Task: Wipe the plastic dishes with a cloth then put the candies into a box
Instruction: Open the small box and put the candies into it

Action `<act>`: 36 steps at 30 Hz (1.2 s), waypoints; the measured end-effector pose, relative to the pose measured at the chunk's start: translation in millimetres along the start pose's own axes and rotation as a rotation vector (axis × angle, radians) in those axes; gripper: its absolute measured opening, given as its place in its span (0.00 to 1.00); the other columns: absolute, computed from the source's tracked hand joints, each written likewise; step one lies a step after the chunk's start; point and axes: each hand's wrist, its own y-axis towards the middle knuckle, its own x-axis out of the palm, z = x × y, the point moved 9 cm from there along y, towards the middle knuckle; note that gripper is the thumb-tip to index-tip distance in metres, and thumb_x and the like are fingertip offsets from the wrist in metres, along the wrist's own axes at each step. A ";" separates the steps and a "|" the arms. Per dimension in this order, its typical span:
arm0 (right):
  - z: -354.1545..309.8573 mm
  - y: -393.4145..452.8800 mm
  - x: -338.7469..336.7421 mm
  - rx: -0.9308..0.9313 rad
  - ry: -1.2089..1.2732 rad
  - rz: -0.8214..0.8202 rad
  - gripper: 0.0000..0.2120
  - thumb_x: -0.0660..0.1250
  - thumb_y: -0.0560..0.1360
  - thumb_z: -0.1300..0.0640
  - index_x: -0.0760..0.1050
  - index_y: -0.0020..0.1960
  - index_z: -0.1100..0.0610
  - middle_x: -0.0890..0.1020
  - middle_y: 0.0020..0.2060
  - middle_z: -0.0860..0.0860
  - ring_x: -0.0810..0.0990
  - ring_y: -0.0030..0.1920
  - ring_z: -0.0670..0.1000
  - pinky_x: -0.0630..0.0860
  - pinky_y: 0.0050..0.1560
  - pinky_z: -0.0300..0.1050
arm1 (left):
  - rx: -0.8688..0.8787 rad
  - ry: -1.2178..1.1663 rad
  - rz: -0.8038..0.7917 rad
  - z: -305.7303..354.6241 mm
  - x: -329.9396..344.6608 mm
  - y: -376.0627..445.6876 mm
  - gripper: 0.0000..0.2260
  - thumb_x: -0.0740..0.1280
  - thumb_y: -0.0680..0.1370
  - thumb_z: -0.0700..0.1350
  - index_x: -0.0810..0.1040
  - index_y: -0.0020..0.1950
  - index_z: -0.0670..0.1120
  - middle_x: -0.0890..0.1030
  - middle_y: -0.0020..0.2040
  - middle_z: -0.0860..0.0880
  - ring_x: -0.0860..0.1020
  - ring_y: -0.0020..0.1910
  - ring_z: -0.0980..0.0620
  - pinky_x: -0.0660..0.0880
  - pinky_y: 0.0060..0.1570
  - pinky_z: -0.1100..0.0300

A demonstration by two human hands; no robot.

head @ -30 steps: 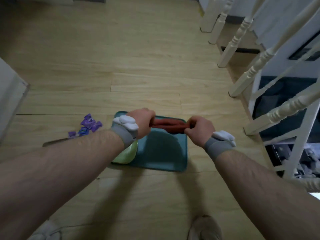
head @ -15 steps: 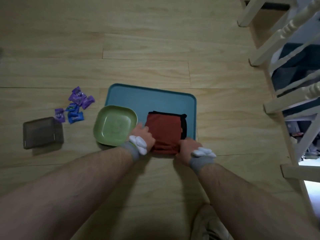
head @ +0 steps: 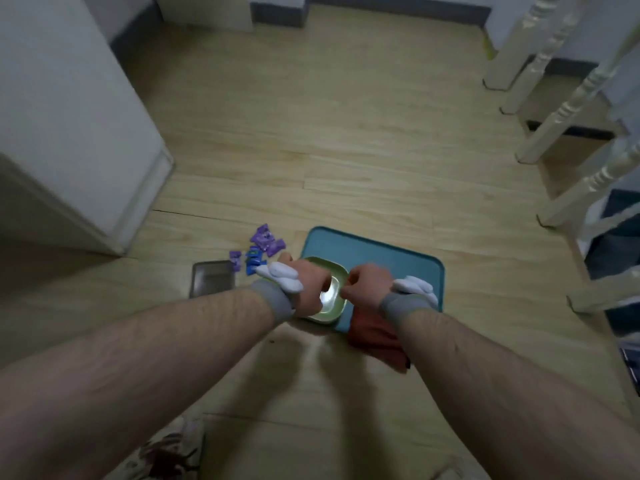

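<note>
A green plastic plate (head: 334,292) sits over the left part of the teal tray (head: 377,251). My left hand (head: 308,287) grips the plate's left and near side. My right hand (head: 367,285) is curled at the plate's right rim, fingertips on the edge. The red cloth (head: 375,339) lies across the tray's near edge and the floor, partly hidden under my right forearm. Several purple and blue candies (head: 260,247) are scattered on the floor left of the tray. A dark see-through box (head: 213,279) stands just in front of them.
A white cabinet (head: 69,126) fills the left side. White stair balusters (head: 568,109) run along the right. A patterned slipper (head: 166,452) shows at the bottom. The floor is light wood planks.
Both hands have left the folded red cloth and moved onto the green plate, which now overlaps the tray. The cloth lies nearer to me. The view has tilted upward.
</note>
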 end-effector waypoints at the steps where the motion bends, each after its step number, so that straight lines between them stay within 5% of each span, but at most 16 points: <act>1: -15.1 -1.2 0.1 -0.016 0.008 0.004 0.05 0.68 0.71 0.53 0.79 0.42 0.54 0.82 0.39 0.52 0.79 0.42 0.53 0.71 0.41 0.40 | -0.014 -0.005 -0.008 -13.1 -8.2 -12.5 0.15 0.63 0.74 0.49 0.76 0.61 0.55 0.80 0.58 0.53 0.78 0.58 0.47 0.67 0.62 0.51; 8: -119.8 20.2 30.7 -0.090 0.032 -0.040 0.05 0.69 0.71 0.54 0.82 0.43 0.54 0.82 0.38 0.50 0.81 0.43 0.52 0.71 0.41 0.40 | -0.198 -0.073 0.110 -157.9 -43.5 -75.9 0.08 0.64 0.76 0.51 0.79 0.53 0.53 0.82 0.52 0.52 0.79 0.53 0.47 0.70 0.55 0.56; 14: -151.7 90.3 88.8 -0.068 -0.005 -0.106 0.07 0.68 0.70 0.54 0.83 0.44 0.56 0.85 0.42 0.53 0.82 0.45 0.54 0.79 0.48 0.46 | -0.292 -0.222 0.011 -254.7 43.2 -42.2 0.11 0.64 0.74 0.45 0.79 0.55 0.49 0.82 0.52 0.47 0.80 0.49 0.45 0.77 0.48 0.55; 18: -155.4 115.9 124.1 -0.039 0.048 -0.146 0.07 0.68 0.70 0.55 0.82 0.43 0.58 0.84 0.40 0.54 0.81 0.43 0.54 0.74 0.41 0.41 | -0.333 -0.300 0.004 -271.3 86.4 -18.9 0.14 0.68 0.71 0.44 0.78 0.57 0.48 0.79 0.55 0.44 0.78 0.52 0.43 0.75 0.47 0.55; 20: -155.2 123.5 135.9 -0.010 0.114 -0.143 0.06 0.67 0.70 0.57 0.81 0.41 0.57 0.83 0.39 0.54 0.81 0.43 0.55 0.73 0.41 0.41 | -0.365 -0.303 0.059 -277.7 99.2 -11.0 0.20 0.69 0.71 0.50 0.74 0.62 0.48 0.74 0.61 0.44 0.76 0.56 0.42 0.74 0.50 0.54; 25: -142.2 129.1 154.8 0.102 0.334 -0.096 0.05 0.67 0.69 0.58 0.80 0.40 0.59 0.84 0.37 0.57 0.83 0.43 0.60 0.81 0.47 0.54 | -0.581 -0.469 0.066 -272.6 147.4 5.0 0.55 0.72 0.57 0.71 0.52 0.76 0.53 0.51 0.73 0.42 0.65 0.67 0.36 0.69 0.63 0.48; 30: -134.8 124.2 169.7 0.164 0.493 -0.108 0.03 0.66 0.66 0.58 0.77 0.37 0.50 0.83 0.42 0.53 0.82 0.48 0.60 0.79 0.53 0.59 | -0.547 -0.452 0.051 -264.4 166.8 12.3 0.51 0.75 0.61 0.62 0.49 0.76 0.57 0.50 0.71 0.43 0.67 0.65 0.35 0.71 0.62 0.47; 33: -134.8 116.9 174.6 0.161 0.531 -0.133 0.11 0.68 0.67 0.58 0.76 0.48 0.49 0.81 0.49 0.51 0.80 0.52 0.57 0.78 0.57 0.58 | -0.660 -0.623 0.143 -286.2 161.3 -4.7 0.47 0.76 0.56 0.65 0.59 0.70 0.57 0.59 0.64 0.45 0.75 0.57 0.38 0.74 0.59 0.51; 36: -148.1 108.5 183.2 0.032 0.427 -0.231 0.38 0.74 0.63 0.54 0.65 0.70 0.50 0.70 0.66 0.52 0.74 0.62 0.56 0.75 0.61 0.56 | -0.700 -0.947 0.130 -295.4 160.0 -19.8 0.51 0.77 0.55 0.63 0.59 0.73 0.53 0.63 0.64 0.45 0.75 0.59 0.42 0.72 0.62 0.55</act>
